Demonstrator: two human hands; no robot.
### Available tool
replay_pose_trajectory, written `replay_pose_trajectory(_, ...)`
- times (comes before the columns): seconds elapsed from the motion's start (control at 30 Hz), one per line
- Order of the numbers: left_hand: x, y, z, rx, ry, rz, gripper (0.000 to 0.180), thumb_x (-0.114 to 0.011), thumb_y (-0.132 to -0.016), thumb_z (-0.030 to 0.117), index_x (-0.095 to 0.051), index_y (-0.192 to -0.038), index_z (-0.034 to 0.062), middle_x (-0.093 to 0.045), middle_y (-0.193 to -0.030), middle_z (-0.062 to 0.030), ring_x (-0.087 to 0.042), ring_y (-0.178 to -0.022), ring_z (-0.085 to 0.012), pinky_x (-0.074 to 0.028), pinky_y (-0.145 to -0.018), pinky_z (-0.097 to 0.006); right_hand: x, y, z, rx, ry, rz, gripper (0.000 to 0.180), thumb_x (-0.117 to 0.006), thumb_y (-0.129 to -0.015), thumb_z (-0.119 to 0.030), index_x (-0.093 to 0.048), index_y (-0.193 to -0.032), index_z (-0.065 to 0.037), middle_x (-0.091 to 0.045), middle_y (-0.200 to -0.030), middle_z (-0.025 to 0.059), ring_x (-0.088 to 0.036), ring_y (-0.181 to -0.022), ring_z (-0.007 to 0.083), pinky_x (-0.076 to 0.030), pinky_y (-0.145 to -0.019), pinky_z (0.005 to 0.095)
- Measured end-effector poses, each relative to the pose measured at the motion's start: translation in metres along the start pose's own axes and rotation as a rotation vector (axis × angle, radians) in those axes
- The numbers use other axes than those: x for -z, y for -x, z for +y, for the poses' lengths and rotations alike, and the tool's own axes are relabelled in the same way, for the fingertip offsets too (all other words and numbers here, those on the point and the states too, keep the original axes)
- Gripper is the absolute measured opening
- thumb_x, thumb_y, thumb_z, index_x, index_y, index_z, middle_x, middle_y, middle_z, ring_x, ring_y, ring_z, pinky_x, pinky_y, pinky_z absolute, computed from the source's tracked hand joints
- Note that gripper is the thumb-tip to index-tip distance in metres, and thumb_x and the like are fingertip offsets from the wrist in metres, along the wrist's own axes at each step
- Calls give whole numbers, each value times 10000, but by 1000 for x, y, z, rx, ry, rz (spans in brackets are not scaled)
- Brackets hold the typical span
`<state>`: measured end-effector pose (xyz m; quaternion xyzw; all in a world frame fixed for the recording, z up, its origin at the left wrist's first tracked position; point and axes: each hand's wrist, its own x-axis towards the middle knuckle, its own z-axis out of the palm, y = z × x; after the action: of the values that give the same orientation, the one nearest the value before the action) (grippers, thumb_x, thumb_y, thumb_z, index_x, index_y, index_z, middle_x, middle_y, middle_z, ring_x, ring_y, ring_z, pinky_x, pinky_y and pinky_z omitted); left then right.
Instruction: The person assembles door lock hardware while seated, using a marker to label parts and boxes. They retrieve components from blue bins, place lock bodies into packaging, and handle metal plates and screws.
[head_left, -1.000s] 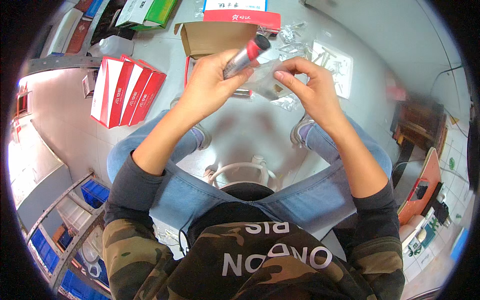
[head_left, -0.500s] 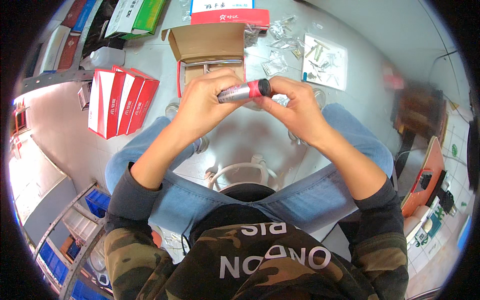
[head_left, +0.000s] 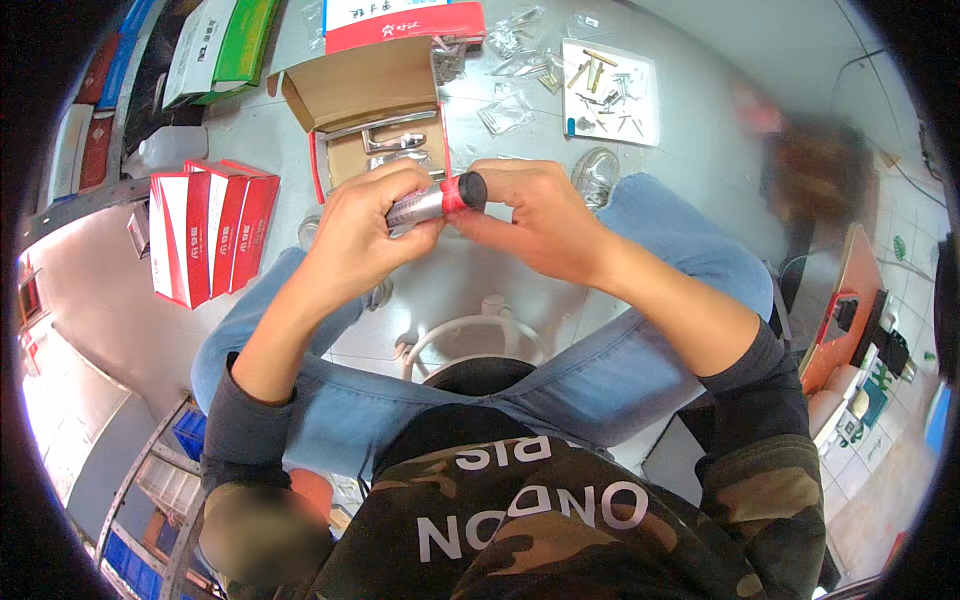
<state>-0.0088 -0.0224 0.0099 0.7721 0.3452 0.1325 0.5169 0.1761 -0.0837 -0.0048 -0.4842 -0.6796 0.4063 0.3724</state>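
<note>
My left hand [head_left: 370, 225] is wrapped round a silver tube [head_left: 415, 209] with a red band and a black end. The tube lies tilted, its black end pointing up and right. My right hand [head_left: 545, 220] closes on that end, the thumb at the red band and the forefinger beside the black part. Just beyond the hands, an open red-and-brown cardboard box [head_left: 352, 92] stands on the floor with its lid up. A shiny metal door handle [head_left: 398, 141] and clear plastic wrap lie in it; my left hand hides its near part.
Several red-and-white boxes [head_left: 215, 235] stand at the left. Small clear bags of metal parts [head_left: 508, 110] lie beyond the open box. A white tray [head_left: 645, 105] holds loose brass and steel pieces. A shelf with bins [head_left: 150, 470] is at lower left, a stool [head_left: 470, 330] between my legs.
The view has shifted, so the boxes and tray appear farther left. My right thumb has come up to the red band. More of the handle in the open box shows.
</note>
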Motion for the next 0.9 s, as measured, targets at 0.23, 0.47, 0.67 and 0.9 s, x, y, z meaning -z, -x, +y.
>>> replay_pose_trajectory(0.23, 14, 3, -16, -98, -91, 78, 164, -625, -700, 106, -550, -805, 3, -503, -714, -88, -498, -658, -194, -408, -605, -292, 19, 0, -3, -62, -13, 22, 127, -596, -783, -152, -595, -826, -32, -609, -763, 86, -580, -689, 188, -449, -647, 291)
replay_pose_trajectory(0.47, 33, 11, -43, 3, 95, 251, 253, -688, -721, 143, -581, -881, -21, -527, -718, -22, -491, -671, -124, -411, -607, -279, 42, -23, -12, -249, -163, 160, 130, -587, -817, -136, -587, -798, -8, -587, -751, 30, -520, -684, 100, -421, -656, 244)
replay_pose_trajectory(0.67, 5, 22, -31, -87, -116, 115, 172, -710, -678, 62, -590, -789, 5, -561, -734, -81, -559, -680, -219, -442, -618, -279, -4, -16, -4, -191, -50, -133, 98, -572, -810, -99, -557, -795, -4, -527, -722, 14, -454, -631, 96, -369, -567, 236)
replay_pose_trajectory(0.9, 17, 41, -58, 50, -302, 78, 169, -675, -717, 220, -619, -762, 67, -575, -701, -112, -558, -644, -280, -425, -566, -362, -16, -21, -2, -199, 52, -269, 141, -578, -818, -130, -531, -767, -7, -495, -664, 14, -436, -597, 84, -363, -543, 233)
